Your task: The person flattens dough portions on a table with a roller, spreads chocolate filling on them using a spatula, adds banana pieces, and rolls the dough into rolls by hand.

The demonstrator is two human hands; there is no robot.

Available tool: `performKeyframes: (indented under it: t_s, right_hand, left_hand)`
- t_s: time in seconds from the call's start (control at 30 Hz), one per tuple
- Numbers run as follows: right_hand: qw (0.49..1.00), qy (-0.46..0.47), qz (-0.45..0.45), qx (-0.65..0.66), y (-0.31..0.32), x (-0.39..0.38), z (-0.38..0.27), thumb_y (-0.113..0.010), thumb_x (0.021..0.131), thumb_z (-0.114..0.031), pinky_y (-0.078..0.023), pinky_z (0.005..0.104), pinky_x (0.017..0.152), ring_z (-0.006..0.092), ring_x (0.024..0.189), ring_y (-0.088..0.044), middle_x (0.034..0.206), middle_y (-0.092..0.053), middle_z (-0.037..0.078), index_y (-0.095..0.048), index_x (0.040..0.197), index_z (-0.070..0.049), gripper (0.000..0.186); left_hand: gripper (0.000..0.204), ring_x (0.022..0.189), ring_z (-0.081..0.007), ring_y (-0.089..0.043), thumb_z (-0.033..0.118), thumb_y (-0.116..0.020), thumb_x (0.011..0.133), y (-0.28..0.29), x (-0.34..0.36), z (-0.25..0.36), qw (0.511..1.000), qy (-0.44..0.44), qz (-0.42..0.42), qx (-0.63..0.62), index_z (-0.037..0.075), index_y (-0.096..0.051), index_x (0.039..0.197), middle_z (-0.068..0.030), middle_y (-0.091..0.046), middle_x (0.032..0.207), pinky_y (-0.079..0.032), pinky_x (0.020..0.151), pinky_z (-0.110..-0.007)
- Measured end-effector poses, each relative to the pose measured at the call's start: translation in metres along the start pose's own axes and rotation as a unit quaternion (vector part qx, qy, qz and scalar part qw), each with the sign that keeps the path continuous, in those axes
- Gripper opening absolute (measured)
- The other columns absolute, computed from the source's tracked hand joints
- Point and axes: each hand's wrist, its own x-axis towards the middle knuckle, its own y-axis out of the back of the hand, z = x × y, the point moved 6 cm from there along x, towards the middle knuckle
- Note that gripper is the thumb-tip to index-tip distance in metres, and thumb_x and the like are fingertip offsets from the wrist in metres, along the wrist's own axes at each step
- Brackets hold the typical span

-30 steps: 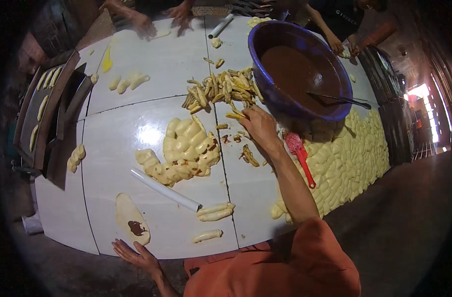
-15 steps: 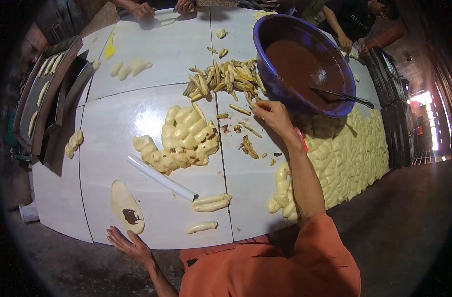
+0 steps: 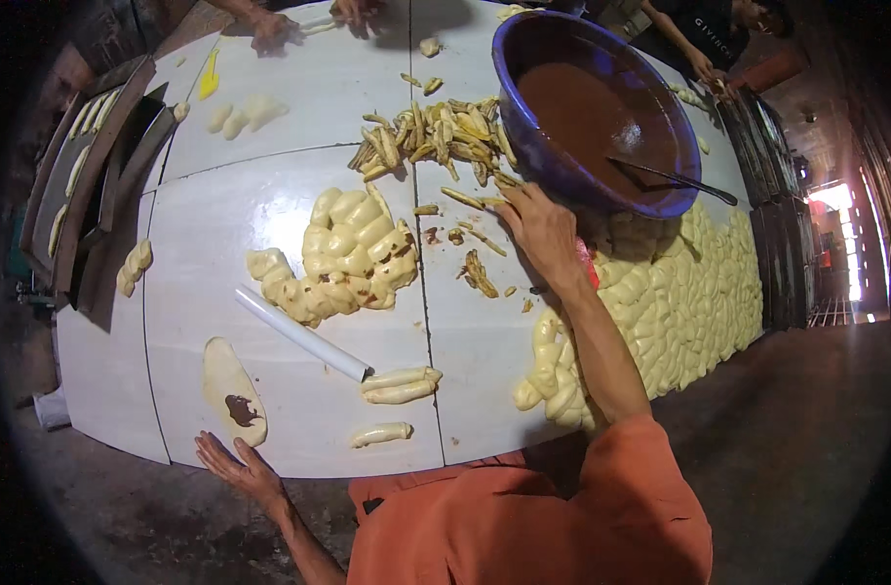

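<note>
Step in hand: a banana strip appears to be fetched for the flattened dough piece (image 3: 233, 392), which already carries a dab of brown filling (image 3: 241, 409).
Right hand (image 3: 538, 229): stretched forward, fingers curled down onto the near edge of the banana strips (image 3: 436, 141); whether a strip is actually pinched cannot be told.
Left hand (image 3: 239, 466): laid open and flat at the table edge (image 3: 153, 444), nothing held, just below the flattened dough piece.
Beyond the right hand: a blue bowl (image 3: 553, 161) of brown filling with a spoon (image 3: 675, 177) resting in it.
Left of the right hand: a heap of dough lumps (image 3: 343, 258), then a white rolling tube (image 3: 304, 334) lying slantwise.
Between the hands: three rolled pieces (image 3: 397, 385).
Next move, as judged: one strip is to be lifted clear of its neighbours and carried back to the filling dab.
</note>
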Motion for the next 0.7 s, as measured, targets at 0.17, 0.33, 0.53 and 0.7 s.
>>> performKeyframes:
  t_s: [0.17,0.33,0.53,0.7]
  right_hand:
    - [0.996,0.048,-0.038,0.070,-0.003,-0.036,-0.021,-0.067,0.097,-0.027,-0.057,0.0459,0.074,0.0344,0.087,-0.070,0.100,-0.067,0.012,-0.068,0.109,-0.007,0.023]
    - [0.994,-0.021,-0.031,0.105,-0.010,-0.028,0.008,-0.067,0.097,-0.023,-0.055,0.0460,0.078,0.0380,0.090,-0.069,0.102,-0.071,0.014,-0.073,0.116,-0.005,0.027]
    - [0.999,-0.010,-0.031,0.030,0.009,-0.015,0.028,-0.065,0.097,-0.018,-0.055,0.0421,0.083,0.0353,0.096,-0.069,0.107,-0.070,0.012,-0.073,0.121,-0.009,0.027]
    - [0.993,-0.030,-0.069,0.087,0.038,-0.045,0.029,-0.068,0.096,-0.024,-0.057,0.0440,0.084,0.0349,0.095,-0.070,0.109,-0.071,0.012,-0.073,0.119,-0.008,0.028]
  left_hand:
    - [0.057,0.154,-0.0406,-0.026,0.035,-0.050,0.109,0.003,0.001,0.004,1.000,-0.013,0.015,0.012,0.003,-0.042,0.156,-0.0181,-0.036,0.164,-0.022,0.125,-0.058]
    - [0.059,0.154,-0.0390,-0.028,0.042,-0.047,0.110,-0.001,0.000,0.004,1.000,-0.015,0.016,0.007,0.008,-0.041,0.158,-0.0156,-0.037,0.164,-0.022,0.125,-0.060]
    - [0.058,0.154,-0.0388,-0.027,0.039,-0.046,0.111,-0.002,0.002,-0.001,0.999,-0.034,0.016,0.017,0.007,-0.039,0.158,-0.0155,-0.038,0.164,-0.023,0.126,-0.057]
    - [0.059,0.155,-0.0372,-0.025,0.041,-0.046,0.110,0.005,0.002,0.011,1.000,-0.003,0.005,0.019,0.008,-0.038,0.159,-0.0133,-0.039,0.164,-0.021,0.127,-0.056]
